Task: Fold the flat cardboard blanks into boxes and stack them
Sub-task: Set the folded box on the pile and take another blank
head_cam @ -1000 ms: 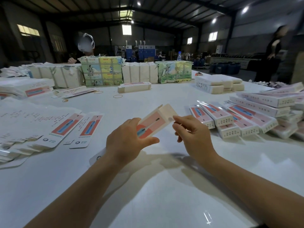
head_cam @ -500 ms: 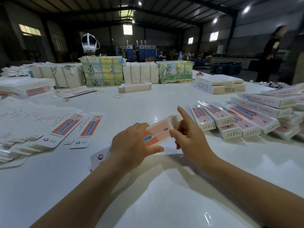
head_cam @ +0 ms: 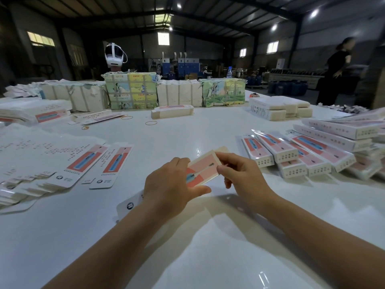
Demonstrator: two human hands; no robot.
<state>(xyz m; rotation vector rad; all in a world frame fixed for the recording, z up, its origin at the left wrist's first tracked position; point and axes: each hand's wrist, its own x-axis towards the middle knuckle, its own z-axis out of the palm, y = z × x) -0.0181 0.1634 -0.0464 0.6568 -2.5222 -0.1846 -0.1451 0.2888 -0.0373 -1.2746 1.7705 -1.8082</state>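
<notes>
Cardboard blank point(head_cam: 203, 168), printed pink with a blue toothbrush picture, sits between both hands just above the white desk point(head_cam: 187, 257), angled up and away from the person. The left hand point(head_cam: 169, 187) wraps its near half, thumb along the lower edge and fingers over the top, its grip closed on the card to steady it. The right hand point(head_cam: 242, 177) pinches the far end, where a plain flap point(head_cam: 221, 150) sticks out past the print — its grip is likewise shut on the blank, probably so the flap can be bent in while the other hand resists. Whether the sleeve is already squared up into a box cannot be told; it looks rather flat.

Unfolded blanks point(head_cam: 87, 163) lie fanned on the left, within easy reach for the next pick. Finished boxes point(head_cam: 289, 151) pile up on the right, just beside the right hand, so a completed one needs only a short carry to the stack. Rubber bands point(head_cam: 151, 122) and wrapped bundles point(head_cam: 131, 90) rest further back, well apart from the work.
</notes>
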